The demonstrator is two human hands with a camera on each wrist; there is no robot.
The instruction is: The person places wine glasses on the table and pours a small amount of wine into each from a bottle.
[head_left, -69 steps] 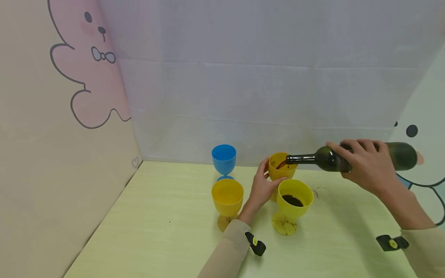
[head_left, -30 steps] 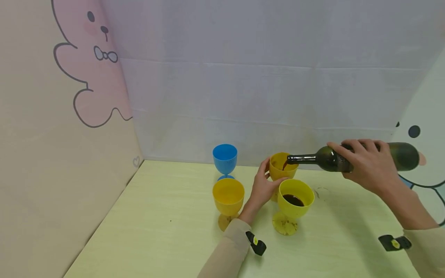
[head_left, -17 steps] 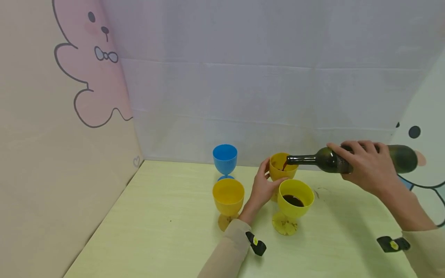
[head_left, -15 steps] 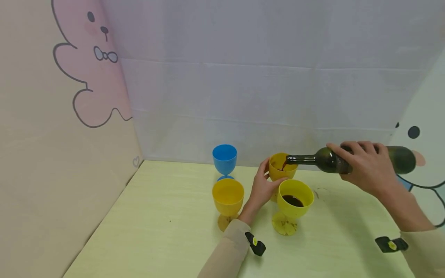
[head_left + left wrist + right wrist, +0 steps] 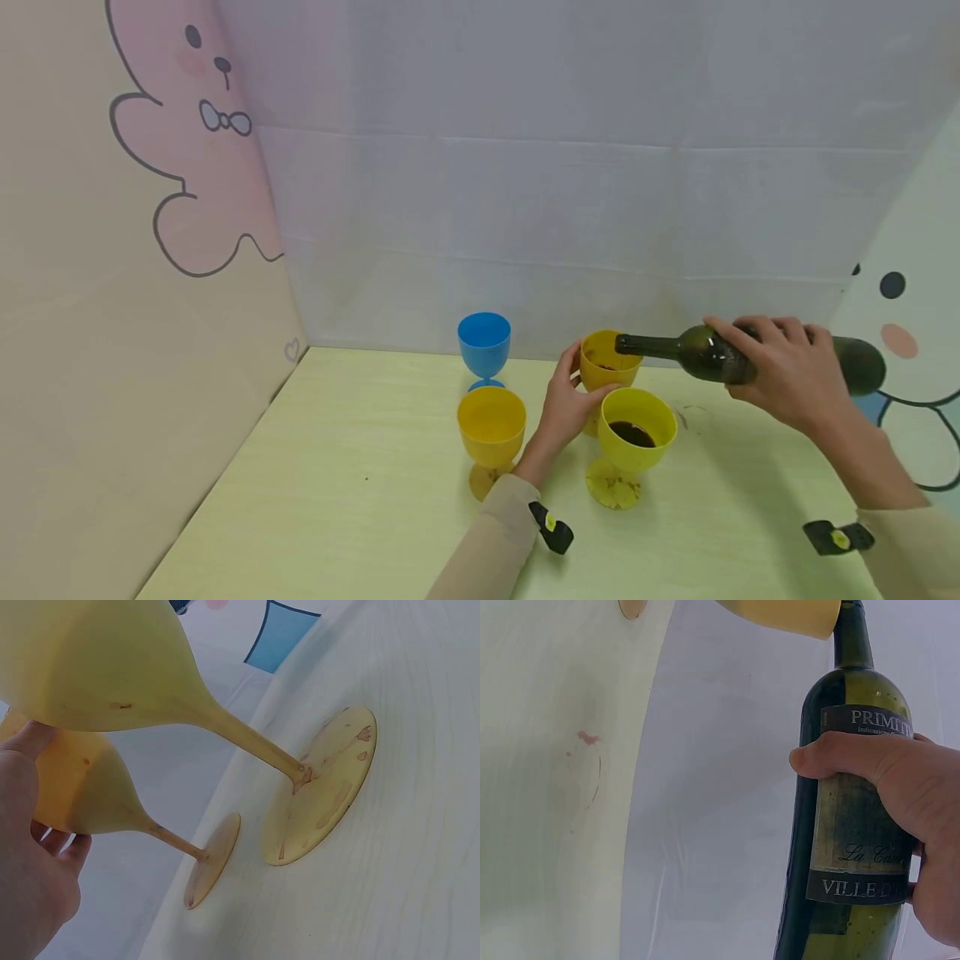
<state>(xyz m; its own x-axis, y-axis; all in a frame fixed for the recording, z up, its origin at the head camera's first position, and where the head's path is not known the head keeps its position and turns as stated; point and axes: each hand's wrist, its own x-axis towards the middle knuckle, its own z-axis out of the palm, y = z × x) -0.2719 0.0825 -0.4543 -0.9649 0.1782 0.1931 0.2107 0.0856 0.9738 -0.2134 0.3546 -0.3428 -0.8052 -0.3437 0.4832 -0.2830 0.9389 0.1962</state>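
My right hand (image 5: pixel 791 371) grips a dark green wine bottle (image 5: pixel 701 352) round its body, label showing in the right wrist view. The bottle lies nearly level, its base a little lower than its mouth, and the mouth overlaps the rim of an orange goblet (image 5: pixel 609 379). No stream shows at the mouth; a little dark liquid is visible inside that goblet. My left hand (image 5: pixel 566 404) holds the orange goblet round its bowl, thumb on the near side. Just in front stands a yellow goblet (image 5: pixel 637 454) with dark liquid in it.
Left of my left hand stand a blue goblet (image 5: pixel 484 343) at the back and another orange goblet (image 5: pixel 491 454) close beside my wrist. Reddish stains (image 5: pixel 589 738) mark the pale table (image 5: pixel 337 517). A white sheet (image 5: pixel 480 167) hangs behind the goblets.
The bottle's base has dropped, bringing the bottle from level to mouth slightly up. The dark stream from its mouth has stopped. My left hand and the goblets have stayed in place.
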